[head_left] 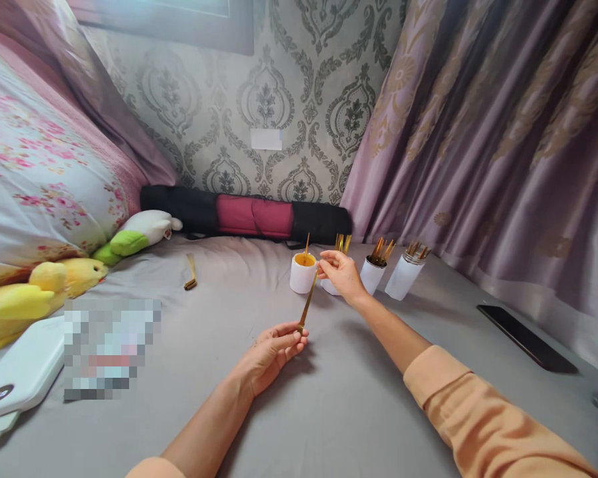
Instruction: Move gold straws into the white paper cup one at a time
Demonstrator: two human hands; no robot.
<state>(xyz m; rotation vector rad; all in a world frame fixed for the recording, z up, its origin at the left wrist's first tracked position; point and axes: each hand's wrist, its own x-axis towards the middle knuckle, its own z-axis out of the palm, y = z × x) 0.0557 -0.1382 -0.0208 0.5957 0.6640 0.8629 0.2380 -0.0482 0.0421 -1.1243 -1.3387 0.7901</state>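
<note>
My left hand (278, 352) pinches the lower end of a slim gold-coloured stick-like piece (307, 307), which tilts up and to the right. At its upper tip the thumb and fingers of my right hand (343, 273) are closed. Just behind stands a white cup (303, 274) with a yellow inside and one thin stick upright in it. A second white container (330, 287), holding gold sticks, is partly hidden by my right hand. Further right are a white cup with brown and orange sticks (373, 273) and a taller white jar (404, 277) with brownish sticks.
A small gold bundle (191, 272) lies on the grey sheet (219, 425). Left are plush birds (74, 279), a white power bank (24, 362) and a blurred-out item (112, 348). A black phone (527, 337) lies right; a black-and-red roll (254, 216) lies along the wall.
</note>
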